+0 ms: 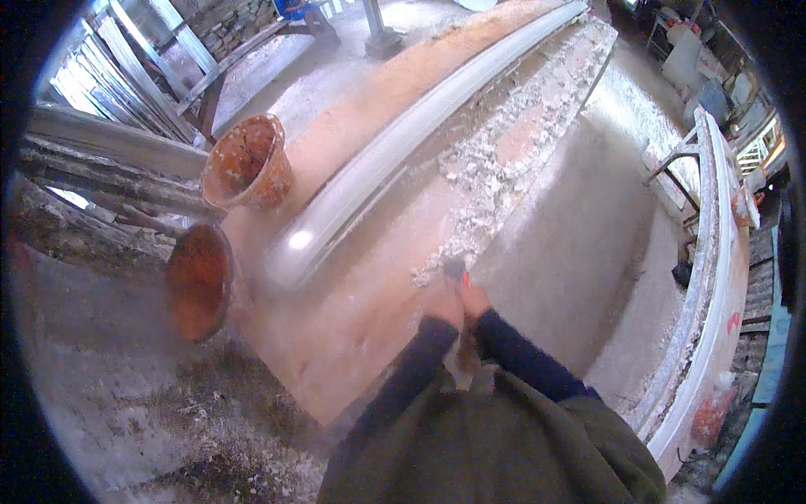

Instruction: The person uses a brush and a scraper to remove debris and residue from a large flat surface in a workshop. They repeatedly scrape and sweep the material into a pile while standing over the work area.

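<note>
My right hand [475,301] is closed around a scraper [454,268] with a dark blade and a bit of red showing near the grip. Pressed close beside it, my left hand [444,304] is also closed on the tool; its fingers are partly hidden and blurred. The blade rests at the near end of a strip of crumbled white plaster [478,220] on a long board table [361,328]. Along the table, left of the crumbs, runs a long, smooth white plaster moulding [403,139].
Two orange-brown buckets, an upper one [248,164] and a lower one [200,281], sit off the table's left edge. To the right stands another long bench [701,277] with a white moulding. Timber beams [117,164] lie at left. A person [306,13] is far back.
</note>
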A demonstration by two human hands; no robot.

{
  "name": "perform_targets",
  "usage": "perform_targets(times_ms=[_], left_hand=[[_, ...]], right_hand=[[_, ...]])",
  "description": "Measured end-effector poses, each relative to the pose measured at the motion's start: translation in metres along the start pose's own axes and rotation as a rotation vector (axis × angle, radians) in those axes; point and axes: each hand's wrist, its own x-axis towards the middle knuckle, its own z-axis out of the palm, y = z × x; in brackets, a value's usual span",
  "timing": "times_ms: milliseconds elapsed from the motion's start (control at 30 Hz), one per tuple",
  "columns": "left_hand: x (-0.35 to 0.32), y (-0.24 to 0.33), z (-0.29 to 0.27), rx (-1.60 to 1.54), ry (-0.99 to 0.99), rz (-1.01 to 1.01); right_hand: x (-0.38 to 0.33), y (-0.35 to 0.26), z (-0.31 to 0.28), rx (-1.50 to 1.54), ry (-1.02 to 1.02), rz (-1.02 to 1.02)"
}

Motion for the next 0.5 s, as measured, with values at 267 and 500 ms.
perform_targets(times_ms=[267, 500], left_hand=[[-0.008, 0.030, -0.008, 0.134, 0.087, 0.043], [-0.003, 0.032, -0.097, -0.057, -0.194, 0.049]], right_hand=[[0.037, 0.102, 0.010, 0.160, -0.021, -0.322], [-0.019, -0.074, -0.052, -0.049, -0.263, -0.234]])
